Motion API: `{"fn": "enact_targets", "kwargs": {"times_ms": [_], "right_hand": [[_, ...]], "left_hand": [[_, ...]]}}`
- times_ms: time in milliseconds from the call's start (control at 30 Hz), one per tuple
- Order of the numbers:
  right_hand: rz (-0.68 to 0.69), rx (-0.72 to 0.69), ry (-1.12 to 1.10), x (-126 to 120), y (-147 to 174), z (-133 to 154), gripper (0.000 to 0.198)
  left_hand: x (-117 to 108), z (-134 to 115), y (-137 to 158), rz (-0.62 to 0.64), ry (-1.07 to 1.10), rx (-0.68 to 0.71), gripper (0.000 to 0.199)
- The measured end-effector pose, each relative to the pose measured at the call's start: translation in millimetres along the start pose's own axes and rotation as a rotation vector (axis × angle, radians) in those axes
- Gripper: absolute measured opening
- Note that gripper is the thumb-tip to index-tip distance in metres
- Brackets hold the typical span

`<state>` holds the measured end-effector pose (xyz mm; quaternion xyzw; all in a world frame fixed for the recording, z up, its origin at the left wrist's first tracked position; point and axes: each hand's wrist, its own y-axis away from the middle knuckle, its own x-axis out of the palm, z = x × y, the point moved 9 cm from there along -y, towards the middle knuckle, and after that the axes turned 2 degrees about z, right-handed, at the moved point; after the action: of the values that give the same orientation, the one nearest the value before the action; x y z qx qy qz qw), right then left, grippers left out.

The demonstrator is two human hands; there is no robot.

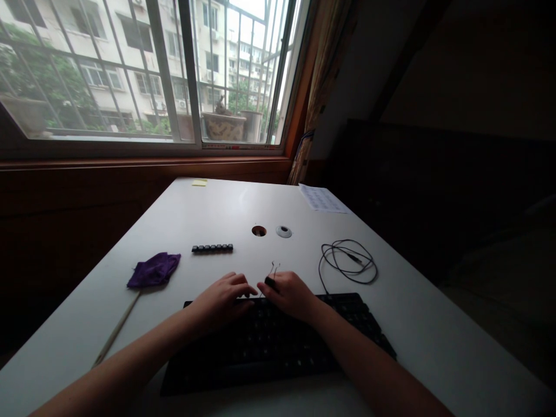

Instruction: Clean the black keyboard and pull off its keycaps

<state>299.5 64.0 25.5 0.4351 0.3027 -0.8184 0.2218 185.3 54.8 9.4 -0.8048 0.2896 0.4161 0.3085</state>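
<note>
A black keyboard [260,347] lies on the white table in front of me, partly covered by my hands and forearms. My right hand [289,292] is closed around a small wire keycap puller [270,282] above the keyboard's far edge. The puller's black part shows at the thumb, and its thin wire ends point up. My left hand [226,292] rests over the keyboard's upper left part, fingers bent and apart, fingertips close to the right hand. Beyond the left hand, several black keycaps [212,248] stand in a row.
A purple cloth [154,270] and a thin pale stick [116,329] lie at left. The coiled cable [347,260] is at right. Farther back are a table hole [259,231], its round cover [284,231], a printed sheet [324,198] and yellow notes [199,182].
</note>
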Motion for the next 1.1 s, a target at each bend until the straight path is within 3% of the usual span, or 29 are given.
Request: {"fn": "enact_targets", "kwargs": {"times_ms": [533, 733, 1100], "right_hand": [[-0.020, -0.005, -0.049, 2.9, 2.2, -2.1, 0.043], [-0.178, 0.117, -0.150, -12.6, 5.5, -14.2, 0.046], [-0.118, 0.072, -0.193, -8.3, 1.0, -9.9, 0.046]], "left_hand": [[3.1, -0.5, -0.5, 0.050, -0.011, -0.017, 0.022], [1.8, -4.8, -1.5, 0.076, -0.011, -0.021, 0.022], [-2.2, -2.0, 0.0, 0.039, 0.065, -0.041, 0.022]]}}
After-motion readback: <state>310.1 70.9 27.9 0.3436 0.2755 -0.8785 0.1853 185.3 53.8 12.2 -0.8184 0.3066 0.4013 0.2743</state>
